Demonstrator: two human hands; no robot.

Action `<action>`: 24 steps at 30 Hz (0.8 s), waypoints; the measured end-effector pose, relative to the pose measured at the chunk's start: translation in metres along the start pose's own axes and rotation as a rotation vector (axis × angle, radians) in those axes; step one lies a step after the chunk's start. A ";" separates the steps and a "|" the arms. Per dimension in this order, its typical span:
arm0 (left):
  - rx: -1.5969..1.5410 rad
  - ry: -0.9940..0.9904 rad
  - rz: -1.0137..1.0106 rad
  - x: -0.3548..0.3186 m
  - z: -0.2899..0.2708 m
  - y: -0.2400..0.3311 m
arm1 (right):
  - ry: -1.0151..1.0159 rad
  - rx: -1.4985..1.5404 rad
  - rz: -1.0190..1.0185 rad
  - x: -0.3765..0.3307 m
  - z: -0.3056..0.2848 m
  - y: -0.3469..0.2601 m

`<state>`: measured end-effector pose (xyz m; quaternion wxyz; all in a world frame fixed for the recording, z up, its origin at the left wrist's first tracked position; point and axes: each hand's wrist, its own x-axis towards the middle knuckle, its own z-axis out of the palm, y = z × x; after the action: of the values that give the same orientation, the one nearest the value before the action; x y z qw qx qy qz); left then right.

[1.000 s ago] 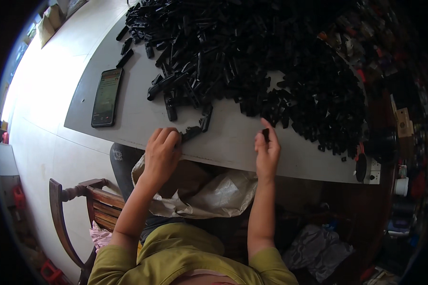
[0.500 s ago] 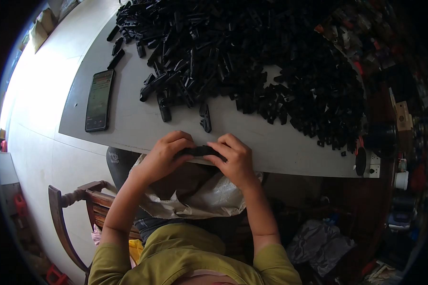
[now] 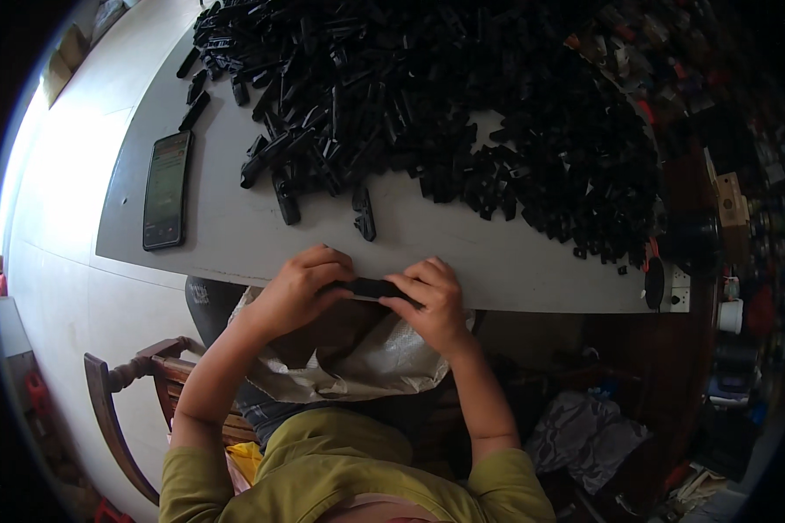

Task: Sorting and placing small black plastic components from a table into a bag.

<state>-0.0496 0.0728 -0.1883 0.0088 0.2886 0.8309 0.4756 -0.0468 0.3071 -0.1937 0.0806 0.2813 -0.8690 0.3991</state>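
Note:
Between my two hands, at the near edge of the grey table (image 3: 532, 270), is a long black plastic part (image 3: 371, 288). My left hand (image 3: 310, 283) pinches its left end, and my right hand (image 3: 430, 298) grips the right end. Both hands are closed, and the fingers hide the ends of the part. Just beyond them a single black plastic piece (image 3: 364, 213) lies on the tabletop. Farther back spreads a big heap of long black plastic parts (image 3: 323, 105), with smaller black pieces (image 3: 576, 183) piled to the right.
A phone (image 3: 167, 190) with a lit screen lies on the table's left side. An open whitish woven sack (image 3: 323, 370) sits on my lap below the table edge. To the left stands a wooden chair (image 3: 139, 370). A power strip (image 3: 679, 295) is at the right corner.
The black part has turned slightly in my hands, showing a smoother, broader face. Both hands stay at its ends. The whole view has shifted a little.

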 end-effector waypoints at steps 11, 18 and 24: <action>0.008 -0.163 0.087 0.005 -0.005 0.006 | 0.028 0.153 0.142 0.010 -0.019 -0.001; 0.790 -0.048 0.355 0.061 -0.013 0.000 | 0.320 -0.536 0.399 0.034 -0.042 0.066; 0.362 -0.260 0.225 0.069 0.018 0.000 | 0.261 -0.379 0.439 0.028 -0.048 0.072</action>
<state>-0.1022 0.1210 -0.1801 0.0106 0.4347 0.8572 0.2758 -0.1138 0.3687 -0.1980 0.1544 0.0134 -0.9501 0.2708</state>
